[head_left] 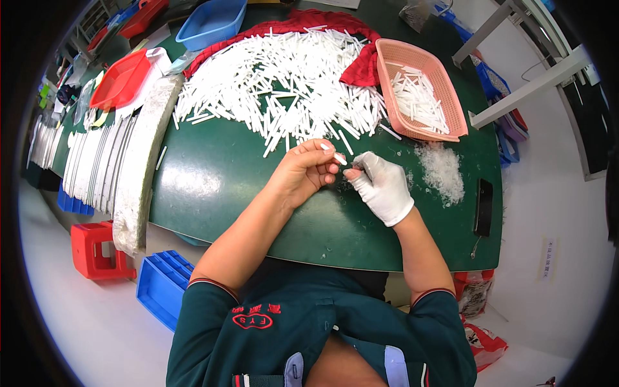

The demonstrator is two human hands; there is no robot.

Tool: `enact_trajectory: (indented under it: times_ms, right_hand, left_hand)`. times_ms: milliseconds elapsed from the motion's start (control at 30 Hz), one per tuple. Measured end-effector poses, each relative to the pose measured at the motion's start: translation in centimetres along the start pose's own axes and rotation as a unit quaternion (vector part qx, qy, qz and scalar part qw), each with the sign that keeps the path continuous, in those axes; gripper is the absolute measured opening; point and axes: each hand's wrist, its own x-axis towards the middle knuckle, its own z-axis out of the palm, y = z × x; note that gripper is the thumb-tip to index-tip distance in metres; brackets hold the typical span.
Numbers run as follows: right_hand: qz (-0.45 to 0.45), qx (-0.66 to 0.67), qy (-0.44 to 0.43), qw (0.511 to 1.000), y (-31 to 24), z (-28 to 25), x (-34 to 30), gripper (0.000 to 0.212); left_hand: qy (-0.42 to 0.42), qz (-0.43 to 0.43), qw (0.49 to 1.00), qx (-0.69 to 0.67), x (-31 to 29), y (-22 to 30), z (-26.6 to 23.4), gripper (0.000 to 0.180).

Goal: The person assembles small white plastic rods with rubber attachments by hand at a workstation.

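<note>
My bare left hand (300, 169) pinches a short white stick (334, 154) between thumb and fingers, just in front of the heap. Close to its right is my right hand (383, 186), in a white glove whose thumb and index tips are bare. Those fingertips press together near the stick's end; whatever they hold is too small to tell. Beyond both hands a wide heap of white sticks (277, 77) spreads over the green table (213, 193), partly on a red checked cloth (358, 69). More white sticks lie inside a pink basket (460, 124) at the far right.
Clear plastic scraps (442, 175) are piled right of my glove, with a black phone (482, 208) near the table's right edge. On the left stand a long pale foam block (149, 155), stacked white sheets (97, 164) and a red tray (121, 80). A blue basin (211, 24) sits at the back.
</note>
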Motion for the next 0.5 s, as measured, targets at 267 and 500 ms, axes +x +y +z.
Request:
enact_trajectory:
  times_ms: [267,500]
  right_hand:
    - [-0.056,-0.055,0.034,0.996,-0.05,0.4,0.05,0.025]
    - [-0.059,-0.055,0.042,0.996,0.0,0.59,-0.08,0.027]
  left_hand:
    - [-0.007,-0.027,1.0,-0.006,-0.22,-0.16,0.28,0.006]
    - [-0.009,-0.033,0.999,-0.014,-0.07,-0.51,0.01,0.006]
